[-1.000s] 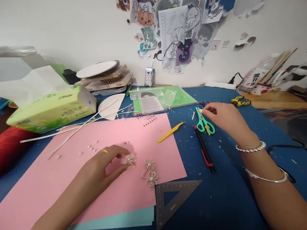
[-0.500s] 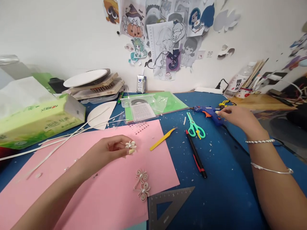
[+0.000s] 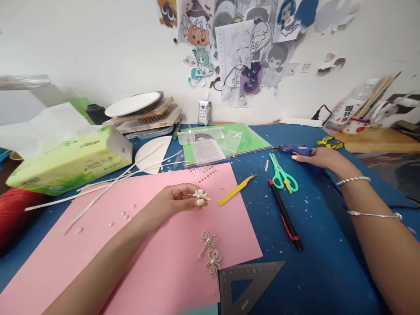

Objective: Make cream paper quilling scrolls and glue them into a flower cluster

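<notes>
Between the thumb and fingers of my left hand [image 3: 183,199] is a small cream curled ornament [image 3: 201,194], held above the pink sheet [image 3: 177,245]. My right hand [image 3: 321,158] is closed around the blue hot glue gun [image 3: 295,150], its thumb by the orange trigger; the gun lies on the blue mat with its nozzle to the left. A pair of finished-looking cream scroll ornaments with pearls [image 3: 210,253] lies on the pink sheet below my left hand. Yellow tweezers [image 3: 236,190] rest at the sheet's right edge.
Teal scissors [image 3: 282,176], a black and red pen [image 3: 285,214] and a grey set square [image 3: 243,288] lie on the mat. Loose pearls [image 3: 124,214] and white strips [image 3: 108,186] are at left, near a tissue box [image 3: 75,162]. A clear plastic case [image 3: 208,151] stands behind.
My right hand has come down and closed on the glue gun's handle. The view has shifted left, and my left hand still holds the ornament, now turned a little.
</notes>
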The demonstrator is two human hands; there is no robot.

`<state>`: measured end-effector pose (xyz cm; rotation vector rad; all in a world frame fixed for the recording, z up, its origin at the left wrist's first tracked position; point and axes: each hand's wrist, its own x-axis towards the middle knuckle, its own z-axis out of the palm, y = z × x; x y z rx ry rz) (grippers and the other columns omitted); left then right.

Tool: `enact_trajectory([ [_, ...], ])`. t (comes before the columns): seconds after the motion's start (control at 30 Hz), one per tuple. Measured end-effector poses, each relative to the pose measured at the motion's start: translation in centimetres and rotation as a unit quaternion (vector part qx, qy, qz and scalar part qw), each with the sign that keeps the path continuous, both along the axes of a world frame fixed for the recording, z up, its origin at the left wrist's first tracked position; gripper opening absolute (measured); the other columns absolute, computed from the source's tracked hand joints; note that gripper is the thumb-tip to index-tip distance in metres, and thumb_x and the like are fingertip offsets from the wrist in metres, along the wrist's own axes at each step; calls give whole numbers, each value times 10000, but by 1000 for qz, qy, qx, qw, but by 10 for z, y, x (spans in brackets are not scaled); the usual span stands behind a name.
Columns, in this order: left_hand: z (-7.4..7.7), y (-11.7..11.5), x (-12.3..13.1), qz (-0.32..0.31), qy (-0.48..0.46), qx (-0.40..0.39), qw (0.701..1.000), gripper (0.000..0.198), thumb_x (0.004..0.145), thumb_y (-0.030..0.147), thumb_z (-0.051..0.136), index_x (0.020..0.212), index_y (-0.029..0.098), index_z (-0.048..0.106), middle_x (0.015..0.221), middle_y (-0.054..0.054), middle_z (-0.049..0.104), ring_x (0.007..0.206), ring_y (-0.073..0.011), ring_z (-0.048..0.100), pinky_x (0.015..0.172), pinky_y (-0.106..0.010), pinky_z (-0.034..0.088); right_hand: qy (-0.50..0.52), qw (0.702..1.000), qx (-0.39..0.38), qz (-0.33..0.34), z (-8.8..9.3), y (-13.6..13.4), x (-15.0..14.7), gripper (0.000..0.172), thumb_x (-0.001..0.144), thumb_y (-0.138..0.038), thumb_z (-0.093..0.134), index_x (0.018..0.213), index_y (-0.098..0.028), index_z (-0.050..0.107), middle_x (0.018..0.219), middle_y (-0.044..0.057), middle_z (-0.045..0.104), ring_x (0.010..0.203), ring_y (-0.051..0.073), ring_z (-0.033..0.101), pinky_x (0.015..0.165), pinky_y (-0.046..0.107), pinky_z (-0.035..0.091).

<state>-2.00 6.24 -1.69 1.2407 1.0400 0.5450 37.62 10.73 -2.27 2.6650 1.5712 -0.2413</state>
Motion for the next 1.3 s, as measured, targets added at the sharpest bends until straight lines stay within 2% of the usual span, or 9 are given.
enact_trajectory([
  [0.17,2,-8,4,-26,-39,0,999,83,666,168,654,745,188,641,761,18,666,739,-94,594,720,-200,459,-10,999,21,-31,-8,8,1,498,635,-526,521,790,-60,601,836,217,597,736,263,556,551,303,329],
  [0.33,4,-16,6,-58,-92,11,994,113,683,146,641,786,191,653,792,12,674,754,-97,608,711,-192,475,-18,992,108,-67,-8,2,-4,401,653,-453,524,748,-74,611,839,220,600,810,308,550,583,324,347],
  [0.47,6,-21,6,-73,-150,1,986,122,692,123,632,798,179,649,787,6,672,721,-102,618,680,-202,494,31,971,209,-110,4,-10,-12,315,686,-395,502,743,-101,599,706,152,604,668,241,564,537,304,367],
  [0.57,8,-23,6,-75,-170,-10,983,114,694,101,623,788,161,644,778,1,667,697,-98,619,662,-198,495,104,948,279,-113,20,-21,-28,318,732,-375,441,850,-109,568,718,110,594,531,144,523,472,251,371],
  [0.77,9,-24,7,-64,-185,-25,980,111,692,91,617,789,146,615,748,1,663,673,-96,617,645,-207,488,170,927,331,-54,39,-46,-81,372,606,-505,562,730,-155,547,584,15,515,455,103,417,429,241,328],
  [0.8,8,-24,8,-54,-186,-21,981,103,691,97,619,782,144,606,732,2,662,660,-95,617,635,-208,486,162,915,369,-21,39,-51,-91,351,608,-496,561,714,-163,536,559,-5,486,446,99,394,418,238,307],
  [0.97,5,-24,8,-1,-163,9,987,56,687,121,624,717,134,579,656,10,656,604,-91,606,598,-208,472,100,916,358,152,36,-72,-135,294,662,-444,542,589,-197,400,467,-58,361,430,83,301,413,217,263],
  [1.13,8,-26,8,22,-147,21,989,79,674,131,636,726,137,578,681,5,664,647,-102,613,637,-224,474,59,902,367,220,31,-81,-147,368,685,-429,534,565,-222,255,414,-84,286,365,75,243,379,213,231],
  [1.3,7,-28,11,34,-154,8,987,144,644,120,661,736,136,551,683,-4,665,645,-111,620,634,-228,477,28,881,402,250,27,-84,-147,363,684,-422,520,570,-233,232,403,-89,272,328,82,254,346,215,225],
])
